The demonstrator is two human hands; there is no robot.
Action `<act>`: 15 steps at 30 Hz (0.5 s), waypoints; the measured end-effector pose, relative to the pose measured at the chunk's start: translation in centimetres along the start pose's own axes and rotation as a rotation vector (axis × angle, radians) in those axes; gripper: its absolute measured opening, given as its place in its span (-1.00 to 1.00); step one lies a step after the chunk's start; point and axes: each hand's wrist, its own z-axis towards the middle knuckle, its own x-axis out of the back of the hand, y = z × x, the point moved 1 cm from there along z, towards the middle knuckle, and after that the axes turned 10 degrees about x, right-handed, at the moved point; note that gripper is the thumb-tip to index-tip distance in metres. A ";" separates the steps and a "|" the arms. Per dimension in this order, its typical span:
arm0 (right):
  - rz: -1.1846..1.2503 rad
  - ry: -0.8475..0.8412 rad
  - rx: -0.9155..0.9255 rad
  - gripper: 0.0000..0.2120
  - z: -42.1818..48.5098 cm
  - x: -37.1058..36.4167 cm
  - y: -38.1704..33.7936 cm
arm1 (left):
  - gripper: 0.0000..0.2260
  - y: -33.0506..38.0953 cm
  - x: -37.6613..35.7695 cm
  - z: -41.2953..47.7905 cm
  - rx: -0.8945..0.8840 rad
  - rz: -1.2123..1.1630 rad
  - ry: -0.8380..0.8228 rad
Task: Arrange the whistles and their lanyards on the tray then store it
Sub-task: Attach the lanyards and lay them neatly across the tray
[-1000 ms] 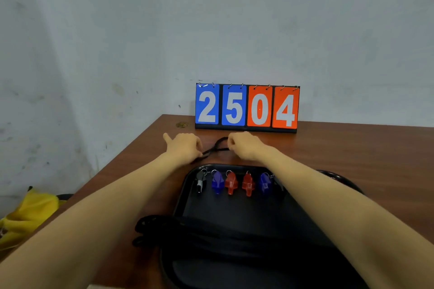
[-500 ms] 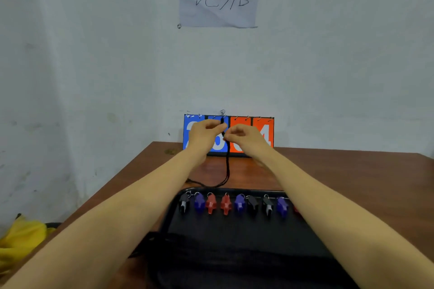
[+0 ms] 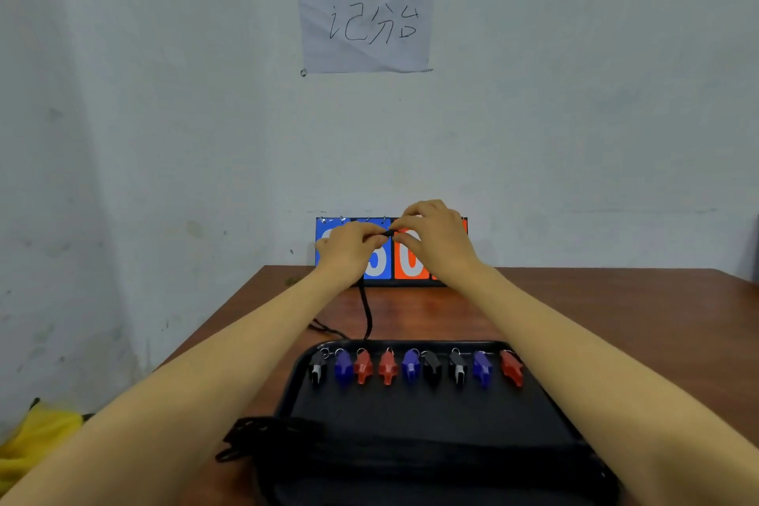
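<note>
Both grips pinch the lanyard (image 3: 368, 310)
The left hand (image 3: 353, 250) and right hand (image 3: 436, 242) now stretch it level; before, it hung at 6 o'clock between them.

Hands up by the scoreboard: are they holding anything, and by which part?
Yes: the left hand and right hand both pinch a black lanyard at its top end; the rest hangs down to the table behind the tray.

A single head-worn wide-angle view looks forward and slightly down across the table (image 3: 595, 300) toward the facing wall (image 3: 575, 115).
</note>
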 end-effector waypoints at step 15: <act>0.227 0.149 -0.405 -0.79 -4.3 4.4 6.9 | -0.82 -7.4 5.8 1.0 0.132 0.035 0.039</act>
